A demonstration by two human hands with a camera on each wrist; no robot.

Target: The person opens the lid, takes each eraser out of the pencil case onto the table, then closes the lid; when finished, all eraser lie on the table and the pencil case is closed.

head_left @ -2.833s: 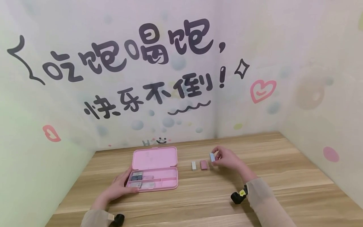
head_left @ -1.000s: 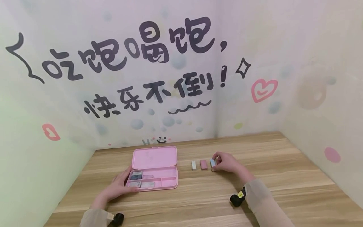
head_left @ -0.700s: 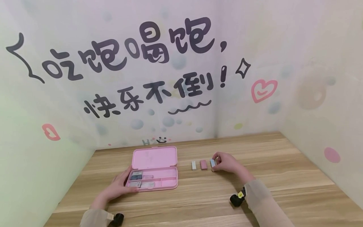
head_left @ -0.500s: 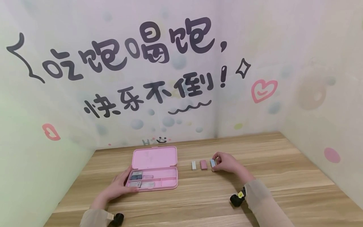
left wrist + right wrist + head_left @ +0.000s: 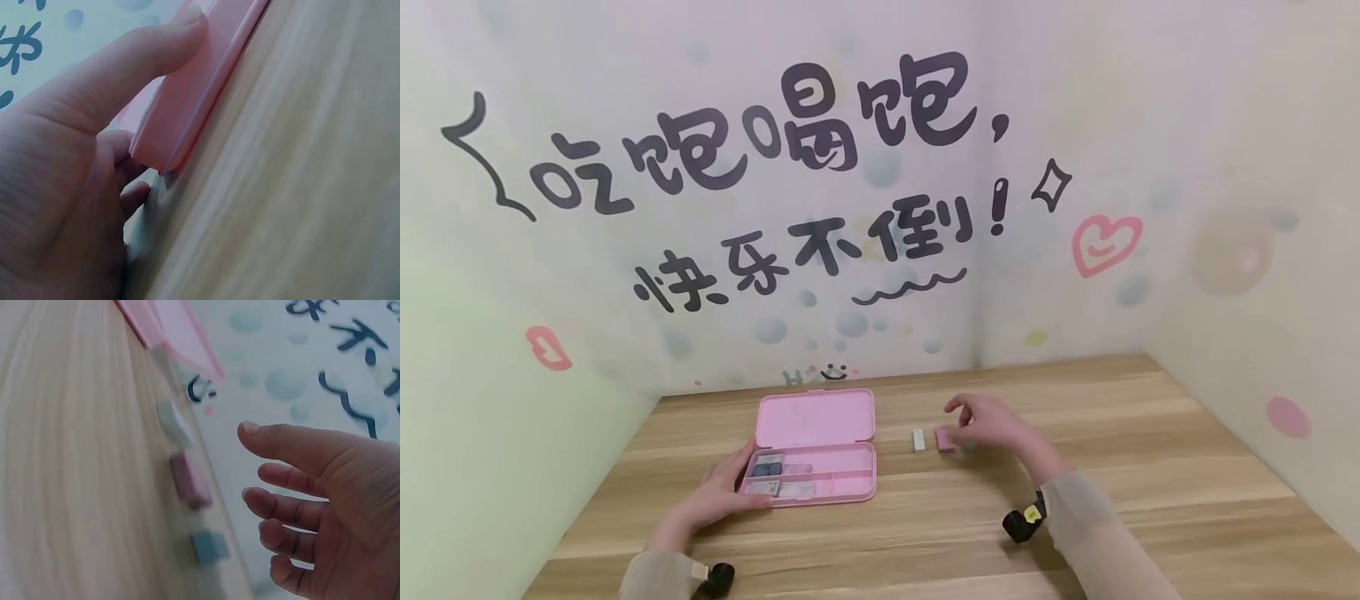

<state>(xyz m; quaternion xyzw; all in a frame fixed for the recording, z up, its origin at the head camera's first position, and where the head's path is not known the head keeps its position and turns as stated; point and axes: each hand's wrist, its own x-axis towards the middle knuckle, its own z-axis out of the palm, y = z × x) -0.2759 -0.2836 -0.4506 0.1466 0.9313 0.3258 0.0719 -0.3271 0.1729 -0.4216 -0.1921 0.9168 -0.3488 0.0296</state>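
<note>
My left hand (image 5: 724,490) holds the left end of an open pink pencil case (image 5: 853,493), thumb along its front wall and fingers around the side. In the left wrist view the thumb presses on the pink wall. To the right of the case stand three erasers in a row: white (image 5: 918,441), pink (image 5: 944,440) and blue (image 5: 209,547). My right hand (image 5: 996,425) hovers over the right end of the row with nothing in its grasp, partly hiding the blue one in the head view. Its fingers are loosely bent and apart from the erasers in the right wrist view.
Several small erasers, among them a dark one (image 5: 767,470), lie in the left part of the case. The raised lid (image 5: 816,418) leans back toward the printed wall (image 5: 880,250). A wooden tabletop (image 5: 925,542) lies beneath everything.
My right hand lowered the blue eraser beside the pink one, then let go and moved slightly up and left. The left hand stays on the pencil case; the head view shifts slightly.
</note>
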